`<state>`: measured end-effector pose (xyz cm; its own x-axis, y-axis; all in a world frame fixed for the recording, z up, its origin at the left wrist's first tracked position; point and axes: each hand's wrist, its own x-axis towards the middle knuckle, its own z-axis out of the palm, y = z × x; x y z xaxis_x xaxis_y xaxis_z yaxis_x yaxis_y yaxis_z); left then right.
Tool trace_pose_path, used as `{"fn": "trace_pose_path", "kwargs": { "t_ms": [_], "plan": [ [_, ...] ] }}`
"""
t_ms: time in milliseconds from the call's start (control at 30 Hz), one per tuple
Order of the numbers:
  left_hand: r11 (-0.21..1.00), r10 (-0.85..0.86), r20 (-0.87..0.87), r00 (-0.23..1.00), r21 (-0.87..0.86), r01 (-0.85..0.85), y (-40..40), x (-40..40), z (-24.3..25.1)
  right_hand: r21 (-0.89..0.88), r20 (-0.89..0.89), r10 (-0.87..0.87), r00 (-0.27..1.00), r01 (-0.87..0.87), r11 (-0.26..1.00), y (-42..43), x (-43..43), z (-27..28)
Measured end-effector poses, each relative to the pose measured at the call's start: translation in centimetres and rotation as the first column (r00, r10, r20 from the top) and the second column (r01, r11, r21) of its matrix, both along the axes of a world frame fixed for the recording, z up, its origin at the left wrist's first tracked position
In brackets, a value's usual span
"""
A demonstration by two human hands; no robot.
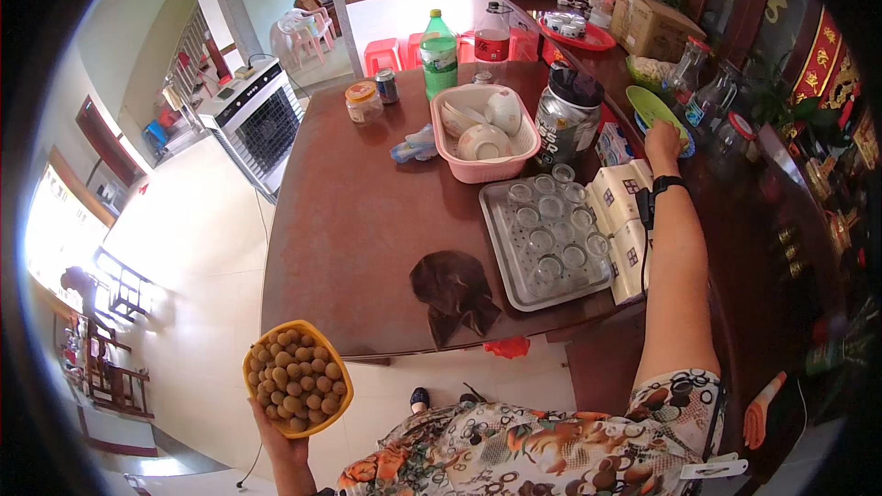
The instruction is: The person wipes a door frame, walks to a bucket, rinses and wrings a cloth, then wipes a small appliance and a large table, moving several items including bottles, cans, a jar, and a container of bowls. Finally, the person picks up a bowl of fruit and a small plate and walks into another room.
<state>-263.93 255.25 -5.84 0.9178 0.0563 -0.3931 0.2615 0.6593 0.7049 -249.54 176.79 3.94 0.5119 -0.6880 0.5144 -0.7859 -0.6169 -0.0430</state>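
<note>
My left hand [281,437] holds up a yellow plastic bowl [349,386] by its lower side, off the table's near left corner. Round brown longans [296,379] fill the bowl. On the far right my right hand [663,140] reaches out, its fingers at the rim of a green plastic dish [648,105]. The dish is tilted, with a blue-edged dish [689,146] partly showing beneath it. How firmly the fingers grip is hard to see. Glass jars with red lids [741,125] and a clear glass jug [716,93] stand just right of that hand.
A metal tray [506,269] of small glasses lies beside white tissue packs [628,248]. Behind stand a pink basket [486,169] of bowls, a large black-lidded tub [568,117] and a green soda bottle [439,58]. A dark cloth bag [455,289] rests near the table's front edge.
</note>
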Motion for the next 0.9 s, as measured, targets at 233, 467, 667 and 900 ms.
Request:
{"fn": "trace_pose_path", "kwargs": {
  "t_ms": [233, 467, 667, 900],
  "plan": [
    [0.999, 0.021, 0.075, 0.997, -0.029, -0.019, 0.6, -0.9, 0.1, 0.026, 0.366, 0.121, 0.923, -0.141, 0.99, 2.8, 1.1, 1.4],
    [0.991, 0.006, 0.099, 0.995, -0.135, 0.008, 1.3, -0.1, -2.8, -0.38, 0.227, 0.467, 0.855, -0.364, 0.85, -3.6, -4.4, 3.9],
    [0.982, 0.069, 0.072, 0.995, -0.182, -0.055, 2.4, -1.0, -4.0, -0.583, 0.307, 0.654, 0.692, -0.406, 0.704, 14.1, -9.5, 8.5],
    [0.972, 0.136, 0.056, 0.989, -0.2, -0.122, 7.6, -0.8, -4.9, -0.156, 0.118, 0.962, 0.247, -0.952, 0.264, 33.0, -8.5, 6.6]
  ]
}}
